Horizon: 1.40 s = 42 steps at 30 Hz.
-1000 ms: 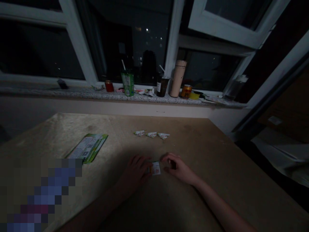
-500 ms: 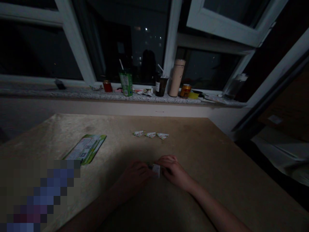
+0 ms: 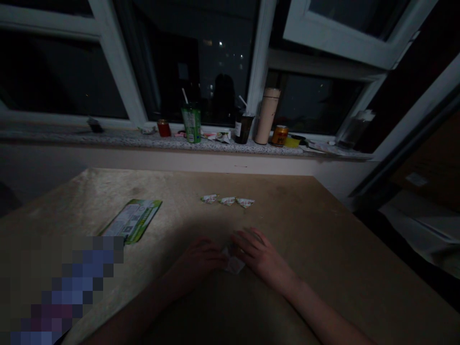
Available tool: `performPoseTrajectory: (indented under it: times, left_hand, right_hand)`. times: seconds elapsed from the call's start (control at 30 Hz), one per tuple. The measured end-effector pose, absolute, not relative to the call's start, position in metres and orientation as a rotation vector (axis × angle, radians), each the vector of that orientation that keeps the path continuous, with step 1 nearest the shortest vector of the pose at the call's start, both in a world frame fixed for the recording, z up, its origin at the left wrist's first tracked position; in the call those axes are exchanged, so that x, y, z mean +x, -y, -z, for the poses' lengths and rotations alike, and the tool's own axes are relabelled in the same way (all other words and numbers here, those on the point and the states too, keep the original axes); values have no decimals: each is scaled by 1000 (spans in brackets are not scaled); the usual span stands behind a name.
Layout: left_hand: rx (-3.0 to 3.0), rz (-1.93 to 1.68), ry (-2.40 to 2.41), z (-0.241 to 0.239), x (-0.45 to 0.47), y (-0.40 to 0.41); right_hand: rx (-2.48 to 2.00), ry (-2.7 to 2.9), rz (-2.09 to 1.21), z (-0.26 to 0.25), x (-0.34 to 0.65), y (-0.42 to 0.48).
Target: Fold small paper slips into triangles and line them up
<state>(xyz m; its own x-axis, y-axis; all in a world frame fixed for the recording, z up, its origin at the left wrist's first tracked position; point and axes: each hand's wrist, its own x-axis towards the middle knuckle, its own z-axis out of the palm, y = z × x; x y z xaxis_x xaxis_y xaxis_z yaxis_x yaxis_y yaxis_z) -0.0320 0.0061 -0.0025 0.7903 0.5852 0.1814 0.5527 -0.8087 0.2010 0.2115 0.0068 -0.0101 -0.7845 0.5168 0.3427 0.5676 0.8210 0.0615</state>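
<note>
Between my hands, low over the table, is a small pale paper-like wrapper, dim and partly covered by fingers. My left hand has its fingers bent together and gripping the wrapper's left edge. From the other side, my right hand holds its upper right part with curled fingers; the thumb is hidden. Beyond them lie three small folded triangular packets in a row: a left one, a middle one and a right one. Left of my hands is a flat green printed package.
On the stone windowsill stand a red jar, a green cup with a straw, a dark cup, a pink flask and an orange can. A blurred-out patch covers the near left.
The wrapper now shows a wider, more tilted pale face below my fingers. My right fingers have moved left over it. The whole view has shifted slightly.
</note>
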Motion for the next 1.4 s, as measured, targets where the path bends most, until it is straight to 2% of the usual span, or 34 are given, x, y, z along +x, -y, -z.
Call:
performPoseTrajectory:
  times: [0.37,0.63,0.77,1.1,1.4]
  left_hand:
    - [2931,-320,-1029,18,-51,-18]
    - [2819,-215,-1079,3,-46,9]
    - [2780,-190,-970,3,-52,19]
    - [2648,-157,-924,-4,-57,14]
    - [2704,-181,-860,4,-59,13]
  right_hand:
    - [-763,2712,121,15,211,-7]
    - [-792,2698,97,17,210,-7]
    - [-866,2676,-55,14,211,-7]
    - [-909,2499,-678,1,215,-5]
    - [-919,2491,-659,8,217,-11]
